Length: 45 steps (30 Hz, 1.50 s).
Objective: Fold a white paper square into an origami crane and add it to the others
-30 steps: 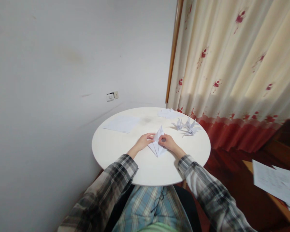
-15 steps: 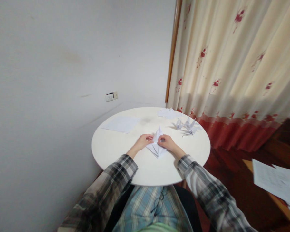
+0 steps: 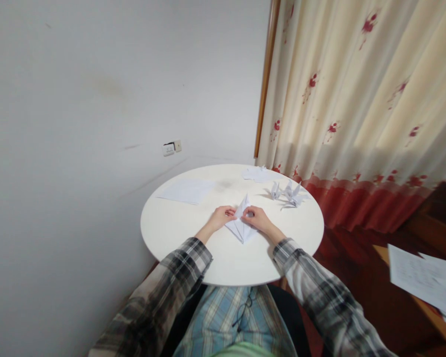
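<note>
A partly folded sheet of white origami paper (image 3: 241,229) lies on the round white table in front of me, one pointed flap raised at its far end. My left hand (image 3: 223,216) pinches its left edge, fingers curled. On the opposite edge, my right hand (image 3: 254,217) grips the paper between thumb and forefinger. The fingers hide part of the folds in the middle. Beyond my right hand stand several folded paper cranes (image 3: 292,194), grouped close together.
Flat white sheets (image 3: 188,191) lie at the table's (image 3: 178,233) left rear. More paper scraps (image 3: 260,174) are at the far edge. A wall with a socket (image 3: 168,149) borders the left, a curtain (image 3: 338,129) the right. Papers (image 3: 423,277) rest on a wooden surface at lower right.
The raised flap of the paper looks slightly wider and flatter between my fingers. Both hands stay in nearly the same place.
</note>
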Motion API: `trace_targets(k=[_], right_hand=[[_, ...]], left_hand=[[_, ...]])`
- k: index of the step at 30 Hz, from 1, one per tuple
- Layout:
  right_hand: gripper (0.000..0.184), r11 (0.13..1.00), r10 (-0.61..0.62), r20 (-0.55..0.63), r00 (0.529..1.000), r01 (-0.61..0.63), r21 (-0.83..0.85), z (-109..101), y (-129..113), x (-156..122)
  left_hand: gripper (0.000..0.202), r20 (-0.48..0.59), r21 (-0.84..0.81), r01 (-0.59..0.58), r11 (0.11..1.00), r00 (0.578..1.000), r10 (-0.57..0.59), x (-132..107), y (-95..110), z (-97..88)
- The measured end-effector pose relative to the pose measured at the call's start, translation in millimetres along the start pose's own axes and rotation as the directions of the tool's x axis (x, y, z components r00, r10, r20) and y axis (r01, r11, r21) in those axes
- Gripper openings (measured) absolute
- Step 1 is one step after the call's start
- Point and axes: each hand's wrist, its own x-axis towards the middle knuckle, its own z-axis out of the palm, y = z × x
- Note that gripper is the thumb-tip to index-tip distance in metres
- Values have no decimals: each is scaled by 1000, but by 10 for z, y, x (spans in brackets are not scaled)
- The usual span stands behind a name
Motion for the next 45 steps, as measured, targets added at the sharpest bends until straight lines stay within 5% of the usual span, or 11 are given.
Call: trace_targets(k=[17,21,27,32,38,45], right_hand=[[2,978,-108,-9,994,105,-178,25,2,-13],[3,989,-114,-88,990,105,-101,2,-50,-16],[18,966,139,-254,957,-75,248,-33,-109,-5],[45,948,113,-94,989,-79,307,-8,-79,-2],[26,969,105,-66,992,-87,230,-45,-86,-19],[35,985,133,-14,991,-131,115,-42,-92,-22]], left_hand=[[13,-5,156,-63,986,998,64,-6,12,23],[13,19,177,-82,981,997,80,-27,55,14],[9,4,191,-82,978,997,83,-51,94,19],[7,13,179,-79,981,997,78,-44,88,29],[13,-2,214,-25,977,1000,26,-33,90,39],[19,35,361,-72,930,997,63,-15,57,30]])
